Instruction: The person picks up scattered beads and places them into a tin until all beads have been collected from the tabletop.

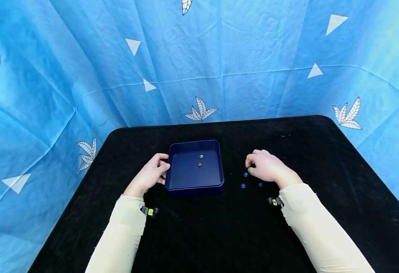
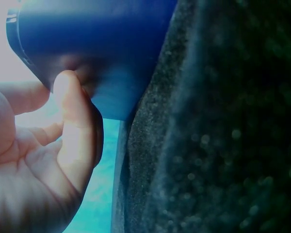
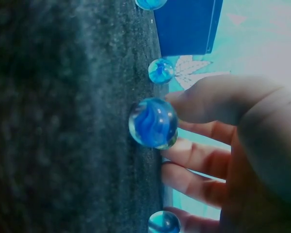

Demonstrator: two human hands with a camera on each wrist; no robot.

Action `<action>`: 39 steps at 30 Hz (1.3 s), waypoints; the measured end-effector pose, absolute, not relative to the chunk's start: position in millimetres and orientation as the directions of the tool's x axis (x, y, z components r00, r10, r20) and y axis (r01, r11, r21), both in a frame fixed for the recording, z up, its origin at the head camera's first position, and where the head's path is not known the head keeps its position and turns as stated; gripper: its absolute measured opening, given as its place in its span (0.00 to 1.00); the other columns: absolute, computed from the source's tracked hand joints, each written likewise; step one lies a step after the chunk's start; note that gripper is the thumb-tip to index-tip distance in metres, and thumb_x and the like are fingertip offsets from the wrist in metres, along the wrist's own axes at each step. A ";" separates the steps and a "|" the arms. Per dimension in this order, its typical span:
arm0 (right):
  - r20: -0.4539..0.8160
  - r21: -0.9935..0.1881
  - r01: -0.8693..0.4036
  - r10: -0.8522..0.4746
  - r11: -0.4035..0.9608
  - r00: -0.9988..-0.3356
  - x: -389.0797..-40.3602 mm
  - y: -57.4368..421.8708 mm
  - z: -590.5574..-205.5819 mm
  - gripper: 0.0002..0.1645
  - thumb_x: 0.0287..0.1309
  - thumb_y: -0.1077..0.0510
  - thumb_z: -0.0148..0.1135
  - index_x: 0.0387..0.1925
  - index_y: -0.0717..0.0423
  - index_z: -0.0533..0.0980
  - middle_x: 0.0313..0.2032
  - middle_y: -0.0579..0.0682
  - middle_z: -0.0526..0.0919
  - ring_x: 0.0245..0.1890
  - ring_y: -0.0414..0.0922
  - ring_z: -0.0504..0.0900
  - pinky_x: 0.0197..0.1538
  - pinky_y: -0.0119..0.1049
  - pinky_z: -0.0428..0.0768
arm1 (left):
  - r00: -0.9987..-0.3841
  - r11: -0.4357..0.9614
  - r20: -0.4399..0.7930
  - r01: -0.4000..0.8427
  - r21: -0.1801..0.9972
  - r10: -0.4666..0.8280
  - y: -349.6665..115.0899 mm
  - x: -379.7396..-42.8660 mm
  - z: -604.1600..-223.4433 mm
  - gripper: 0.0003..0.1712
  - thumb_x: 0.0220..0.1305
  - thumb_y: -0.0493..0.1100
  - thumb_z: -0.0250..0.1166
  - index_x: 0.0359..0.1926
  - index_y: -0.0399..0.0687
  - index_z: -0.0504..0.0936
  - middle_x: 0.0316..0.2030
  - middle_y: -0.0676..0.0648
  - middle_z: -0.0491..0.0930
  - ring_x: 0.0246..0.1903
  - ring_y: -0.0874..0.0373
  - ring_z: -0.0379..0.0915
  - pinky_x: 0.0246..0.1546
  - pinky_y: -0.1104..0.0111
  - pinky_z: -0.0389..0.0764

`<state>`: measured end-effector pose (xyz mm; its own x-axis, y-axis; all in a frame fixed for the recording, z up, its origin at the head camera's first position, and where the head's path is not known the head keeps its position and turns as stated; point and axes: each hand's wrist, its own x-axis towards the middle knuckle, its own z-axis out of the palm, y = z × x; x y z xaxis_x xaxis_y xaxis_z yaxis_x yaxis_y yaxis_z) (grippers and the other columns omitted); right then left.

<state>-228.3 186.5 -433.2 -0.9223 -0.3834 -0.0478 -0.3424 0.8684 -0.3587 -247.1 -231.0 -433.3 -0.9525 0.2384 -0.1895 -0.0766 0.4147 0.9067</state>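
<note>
My left hand (image 1: 150,172) holds the left side of a shallow square blue tray (image 1: 194,188). The thumb lies at the rim and a finger presses the outer wall, as the left wrist view shows. Inside the tray sit a greenish marble (image 1: 201,156) and a reddish-brown marble (image 1: 199,164). To the tray's right, my right hand (image 1: 267,167) is low over the table with thumb and fingertips around a greenish marble (image 3: 173,141), mostly hidden behind a blue marble (image 3: 153,122). Other blue marbles (image 1: 243,185) lie beside the hand.
A black cloth-covered table (image 1: 202,235) carries the tray and marbles. Behind it hangs a blue curtain (image 1: 247,60) with white leaf and triangle prints. Small dark cameras are strapped at both wrists.
</note>
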 end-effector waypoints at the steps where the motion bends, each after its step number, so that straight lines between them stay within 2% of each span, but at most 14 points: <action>1: -0.043 -0.361 -0.340 -0.380 0.868 -0.924 -228.8 186.4 -433.3 0.04 0.62 0.59 0.63 0.37 0.45 0.80 0.39 0.46 0.76 0.41 0.51 0.72 0.43 0.49 0.74 | -0.952 0.415 -0.191 -0.077 0.906 0.239 -230.8 -247.2 -433.1 0.26 0.77 0.40 0.52 0.71 0.42 0.62 0.48 0.35 0.73 0.36 0.44 0.77 0.31 0.58 0.84; 7: -0.007 -0.388 -0.319 -0.349 0.865 -0.937 -228.9 185.7 -432.2 0.05 0.59 0.59 0.60 0.35 0.45 0.79 0.34 0.43 0.77 0.34 0.47 0.73 0.40 0.46 0.73 | -0.952 0.420 -0.192 -0.076 0.904 0.240 -229.9 -248.0 -433.0 0.26 0.77 0.40 0.52 0.72 0.41 0.61 0.49 0.35 0.72 0.36 0.43 0.77 0.31 0.59 0.84; 12: 0.085 -0.436 -0.325 -0.322 0.839 -0.943 -227.1 180.2 -431.1 0.09 0.55 0.62 0.57 0.37 0.48 0.79 0.30 0.42 0.78 0.30 0.44 0.74 0.39 0.44 0.74 | -0.952 0.424 -0.190 -0.072 0.903 0.242 -229.1 -248.8 -433.4 0.26 0.77 0.40 0.52 0.72 0.42 0.61 0.49 0.35 0.73 0.36 0.44 0.77 0.31 0.58 0.84; 20: 0.152 -0.487 -0.389 -0.362 0.782 -0.920 -221.9 165.9 -423.5 0.14 0.58 0.62 0.55 0.44 0.49 0.80 0.33 0.42 0.78 0.30 0.43 0.73 0.40 0.43 0.75 | -0.952 0.417 -0.193 -0.079 0.906 0.239 -229.8 -247.6 -434.0 0.26 0.77 0.40 0.52 0.72 0.43 0.61 0.48 0.36 0.73 0.35 0.44 0.77 0.31 0.57 0.84; 27: 0.196 -0.534 -0.432 -0.391 0.727 -0.899 -209.4 146.0 -408.3 0.12 0.62 0.61 0.57 0.44 0.48 0.81 0.33 0.39 0.79 0.28 0.41 0.75 0.40 0.41 0.77 | -0.952 0.405 -0.187 -0.075 0.911 0.244 -231.6 -248.7 -436.6 0.26 0.77 0.40 0.52 0.71 0.42 0.61 0.48 0.35 0.72 0.35 0.43 0.77 0.31 0.58 0.84; 32: 0.204 -0.524 -0.480 -0.443 0.704 -0.873 -199.2 130.5 -399.8 0.09 0.66 0.58 0.60 0.46 0.45 0.81 0.34 0.36 0.80 0.28 0.38 0.77 0.40 0.39 0.78 | -0.951 0.400 -0.183 -0.072 0.914 0.249 -231.7 -249.5 -436.2 0.26 0.77 0.40 0.52 0.71 0.41 0.61 0.48 0.34 0.72 0.35 0.44 0.77 0.30 0.59 0.84; 39: 0.249 -0.488 -0.545 -0.490 0.682 -0.836 -187.7 116.1 -393.7 0.09 0.66 0.57 0.62 0.46 0.41 0.80 0.35 0.34 0.79 0.33 0.40 0.78 0.42 0.37 0.78 | -0.951 0.396 -0.188 -0.079 0.915 0.245 -231.6 -248.9 -435.2 0.26 0.77 0.40 0.52 0.71 0.42 0.62 0.49 0.34 0.72 0.35 0.43 0.77 0.30 0.59 0.84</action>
<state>-187.7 116.1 -393.7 -0.8356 -0.4896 0.2490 -0.5449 0.6817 -0.4881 -248.9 -231.6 -435.2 -0.9510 0.2453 -0.1881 -0.0787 0.3963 0.9148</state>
